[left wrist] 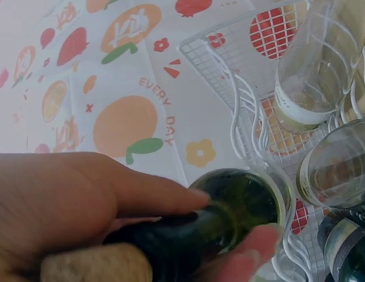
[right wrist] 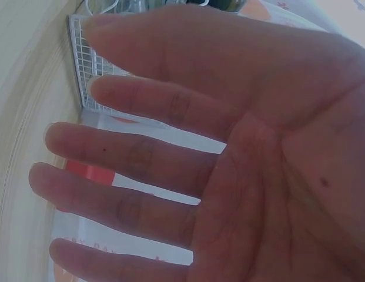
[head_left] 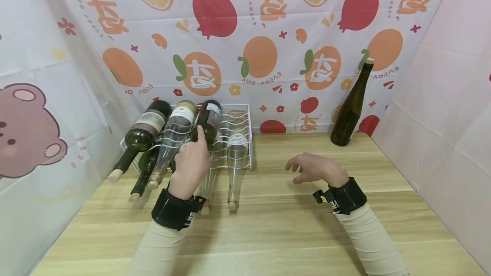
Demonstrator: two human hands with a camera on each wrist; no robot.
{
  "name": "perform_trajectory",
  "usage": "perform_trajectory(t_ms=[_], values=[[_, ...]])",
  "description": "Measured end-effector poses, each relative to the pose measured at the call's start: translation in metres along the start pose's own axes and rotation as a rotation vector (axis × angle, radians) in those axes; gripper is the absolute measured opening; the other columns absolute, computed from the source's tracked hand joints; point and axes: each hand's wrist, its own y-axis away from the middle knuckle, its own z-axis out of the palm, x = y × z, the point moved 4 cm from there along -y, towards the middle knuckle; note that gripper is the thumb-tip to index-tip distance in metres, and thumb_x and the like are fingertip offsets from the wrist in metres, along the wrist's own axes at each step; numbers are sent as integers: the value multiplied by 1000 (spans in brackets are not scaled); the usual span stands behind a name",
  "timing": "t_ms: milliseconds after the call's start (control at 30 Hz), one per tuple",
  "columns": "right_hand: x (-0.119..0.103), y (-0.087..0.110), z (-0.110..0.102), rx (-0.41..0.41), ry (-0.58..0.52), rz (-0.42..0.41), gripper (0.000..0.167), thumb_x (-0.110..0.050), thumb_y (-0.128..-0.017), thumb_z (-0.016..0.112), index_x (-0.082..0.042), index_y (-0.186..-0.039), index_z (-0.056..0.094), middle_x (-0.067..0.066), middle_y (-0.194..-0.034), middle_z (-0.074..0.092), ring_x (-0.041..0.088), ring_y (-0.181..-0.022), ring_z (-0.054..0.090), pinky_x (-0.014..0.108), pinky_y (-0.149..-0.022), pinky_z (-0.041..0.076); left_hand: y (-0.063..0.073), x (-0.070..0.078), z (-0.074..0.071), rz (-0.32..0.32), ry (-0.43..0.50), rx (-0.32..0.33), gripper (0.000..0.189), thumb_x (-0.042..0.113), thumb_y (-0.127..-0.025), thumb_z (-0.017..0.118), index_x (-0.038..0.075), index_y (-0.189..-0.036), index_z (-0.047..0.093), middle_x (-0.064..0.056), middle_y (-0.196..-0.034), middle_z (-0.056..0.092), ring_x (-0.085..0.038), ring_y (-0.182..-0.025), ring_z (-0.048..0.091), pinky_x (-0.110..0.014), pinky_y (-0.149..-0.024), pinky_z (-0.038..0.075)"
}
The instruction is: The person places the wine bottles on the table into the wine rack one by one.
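Note:
My left hand [head_left: 192, 163] grips the neck of a corked dark green wine bottle [head_left: 212, 116] with a label, lying on the upper tier of a white wire rack [head_left: 251, 144]. In the left wrist view the fingers curl round its neck, and the cork [left wrist: 97, 265] points toward the camera. Part of this bottle is hidden behind the hand. My right hand [head_left: 316, 169] hovers over the table to the right of the rack, holding nothing. In the right wrist view its fingers [right wrist: 135, 155] are spread and nearly straight.
A dark wine bottle [head_left: 147, 126] and a clear bottle [head_left: 174, 127] lie on the rack's upper tier at left. More lie below, including a clear bottle [head_left: 236, 152] at right. A tall green bottle [head_left: 350, 112] stands upright at the back right of the wooden table [head_left: 276, 233].

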Motion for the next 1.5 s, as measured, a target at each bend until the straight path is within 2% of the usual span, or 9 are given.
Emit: perform_trajectory(t_ms=[133, 200, 300, 367, 433, 533, 733, 1133, 1500], values=[[0, 0, 2, -4, -5, -2, 38, -17, -92, 78, -11, -128, 69, 16, -126, 71, 34, -121, 65, 45, -95, 56, 5, -6, -3, -6, 24, -14, 72, 25, -108, 47, -10, -161, 13, -36, -96, 68, -46, -72, 66, -51, -57, 53], [0, 0, 2, -1, -5, -6, 38, -17, -92, 78, -11, -128, 69, 16, -126, 71, 34, -120, 65, 45, -95, 56, 8, -8, -5, 7, 39, 7, 59, 26, -109, 44, -16, -150, 37, -39, -105, 68, -52, -81, 68, -57, -62, 55], [0, 1, 1, 7, -3, -7, 37, -17, -92, 78, -11, -128, 69, 16, -126, 71, 35, -120, 65, 45, -94, 57, 10, -9, -10, 32, 79, 49, 41, 21, -108, 42, -10, -108, 68, -38, -104, 69, -56, -84, 67, -59, -62, 55], [0, 1, 1, 8, -5, -6, 37, -17, -92, 78, -10, -128, 69, 17, -126, 71, 35, -120, 65, 45, -94, 57, 10, -9, -13, 61, 101, 70, 40, 16, -106, 41, -2, -79, 64, -33, -93, 69, -51, -76, 67, -56, -61, 54], [-1, 2, 0, 9, -7, -5, 37, -17, -92, 77, -10, -128, 69, 17, -126, 71, 35, -120, 65, 45, -94, 57, 10, -8, -14, 86, 112, 79, 40, 11, -103, 41, 3, -68, 58, -30, -84, 68, -47, -70, 66, -54, -62, 53], [-1, 2, 0, 6, -6, -6, 38, -17, -92, 77, -10, -129, 69, 16, -126, 71, 35, -120, 65, 45, -94, 56, 9, -7, -13, 115, 111, 93, 38, 7, -102, 43, 1, -67, 59, -29, -79, 67, -45, -69, 65, -56, -67, 54], [0, 1, 2, 5, -4, -5, 38, -17, -92, 78, -11, -128, 69, 16, -126, 71, 34, -119, 65, 45, -94, 56, 9, -7, -11, 124, 124, 147, 31, 10, -101, 52, -6, -78, 65, -31, -79, 68, -49, -70, 66, -57, -67, 54], [-3, 0, 3, 0, 18, 11, 38, -18, -93, 77, -11, -129, 69, 16, -126, 71, 32, -114, 68, 46, -94, 57, 10, -6, -10, 123, 130, 225, 29, 9, -98, 55, -2, -73, 63, -30, -76, 67, -50, -64, 65, -52, -52, 50], [-4, -2, 4, 5, 19, 5, 39, -16, -92, 78, -8, -129, 69, 17, -125, 71, 33, -113, 67, 47, -94, 56, 12, -6, -10, 131, 138, 279, 26, 8, -95, 61, -1, -70, 60, -27, -72, 66, -48, -61, 63, -51, -50, 49]])
